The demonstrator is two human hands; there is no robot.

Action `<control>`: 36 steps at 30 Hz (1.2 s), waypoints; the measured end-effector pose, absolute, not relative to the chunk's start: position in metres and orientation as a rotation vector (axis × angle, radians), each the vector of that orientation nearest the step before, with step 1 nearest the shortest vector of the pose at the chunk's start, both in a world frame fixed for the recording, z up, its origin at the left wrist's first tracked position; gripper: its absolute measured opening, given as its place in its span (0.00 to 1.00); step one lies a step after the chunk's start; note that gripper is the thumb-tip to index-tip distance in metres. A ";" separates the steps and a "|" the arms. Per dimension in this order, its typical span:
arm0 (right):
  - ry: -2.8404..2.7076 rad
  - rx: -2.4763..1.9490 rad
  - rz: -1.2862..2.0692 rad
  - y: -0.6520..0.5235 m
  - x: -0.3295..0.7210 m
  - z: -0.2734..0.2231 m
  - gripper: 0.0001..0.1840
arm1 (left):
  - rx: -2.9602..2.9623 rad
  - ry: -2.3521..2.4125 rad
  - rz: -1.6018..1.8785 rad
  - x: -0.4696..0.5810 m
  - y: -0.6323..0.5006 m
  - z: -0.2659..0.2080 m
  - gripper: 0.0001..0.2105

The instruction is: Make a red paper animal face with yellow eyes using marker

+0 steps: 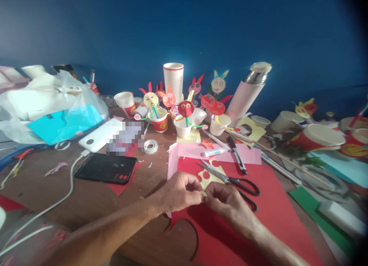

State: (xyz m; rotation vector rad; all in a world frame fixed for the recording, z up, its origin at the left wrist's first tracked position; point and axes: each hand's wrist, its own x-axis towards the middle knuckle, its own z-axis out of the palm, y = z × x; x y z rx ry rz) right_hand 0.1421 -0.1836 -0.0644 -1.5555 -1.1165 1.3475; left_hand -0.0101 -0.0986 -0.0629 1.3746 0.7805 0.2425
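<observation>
Over the red paper sheet (276, 204), my left hand (182, 191) and my right hand (230, 202) meet at the fingertips. Both pinch one small pale-yellow paper piece (204, 194), mostly hidden by the fingers. Just beyond my knuckles lie black-handled scissors (230, 179), blades spread a little, resting partly on a pale-yellow paper scrap (219, 170) with round holes cut in it. A black marker (237, 155) and a white correction pen or glue tube (215, 152) lie on the pink paper (253, 155) behind.
Paper cups with paper-faced figures (184, 126) stand along the back, near a cup stack (173, 80) and a leaning thermos (248, 91). At left are a black phone case (105, 168), a white phone (100, 135) with its cable (71, 174), a tape roll (151, 146) and a plastic bag (86, 91).
</observation>
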 end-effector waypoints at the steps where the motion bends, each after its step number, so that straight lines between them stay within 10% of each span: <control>1: -1.106 -1.547 1.346 -0.183 0.143 -0.065 0.17 | 1.356 0.787 0.250 -0.010 -0.099 -0.064 0.03; 36: -0.946 -1.326 1.251 -0.180 0.149 -0.097 0.20 | 1.269 0.876 0.512 -0.001 -0.106 -0.070 0.08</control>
